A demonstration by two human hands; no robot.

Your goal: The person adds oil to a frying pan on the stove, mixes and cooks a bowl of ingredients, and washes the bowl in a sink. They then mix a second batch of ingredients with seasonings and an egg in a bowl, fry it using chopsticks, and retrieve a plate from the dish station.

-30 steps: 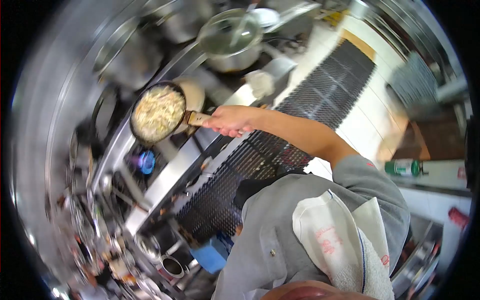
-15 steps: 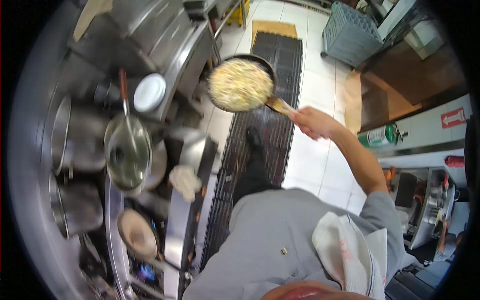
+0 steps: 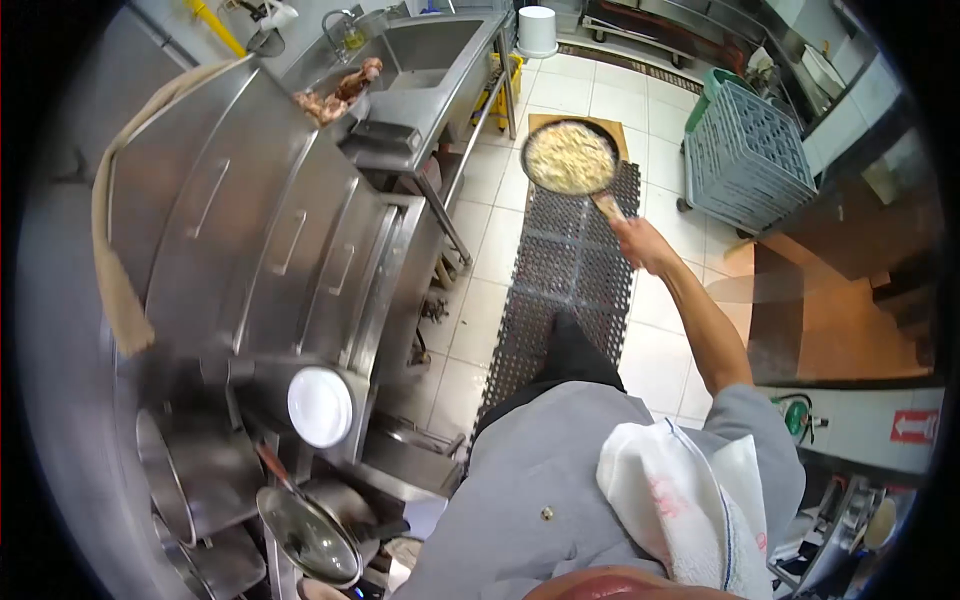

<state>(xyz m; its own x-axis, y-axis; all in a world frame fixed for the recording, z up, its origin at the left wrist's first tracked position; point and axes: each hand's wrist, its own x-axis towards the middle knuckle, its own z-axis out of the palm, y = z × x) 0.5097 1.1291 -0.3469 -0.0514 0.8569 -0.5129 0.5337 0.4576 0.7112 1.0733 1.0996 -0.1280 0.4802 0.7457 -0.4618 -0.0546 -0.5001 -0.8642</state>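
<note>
My right hand [image 3: 645,245] is closed around the light-coloured handle [image 3: 607,206] of a dark frying pan [image 3: 527,172]. With the arm stretched forward, I hold the pan out above the floor mat. A chunky pale-yellow food [image 3: 570,157], possibly egg or rice, covers most of the pan's inside; its exact kind is unclear. My left hand is out of view. A white cloth [image 3: 660,495] with a blue stripe and red marks hangs over my grey shirt [image 3: 530,470] on the right.
The black perforated mat [image 3: 568,255] runs ahead over white tiles. To the left are steel drawers [image 3: 285,240], white plates [image 3: 320,406], a large pot [image 3: 200,480] and a glass lid [image 3: 310,540]. Farther on stands a sink [image 3: 430,60]. Grey dish racks [image 3: 745,155] stand right.
I have moved forward along the mat, and the stove area has slid down and back. The sink is now in view. The pan stays in my right hand, now farther right in the view.
</note>
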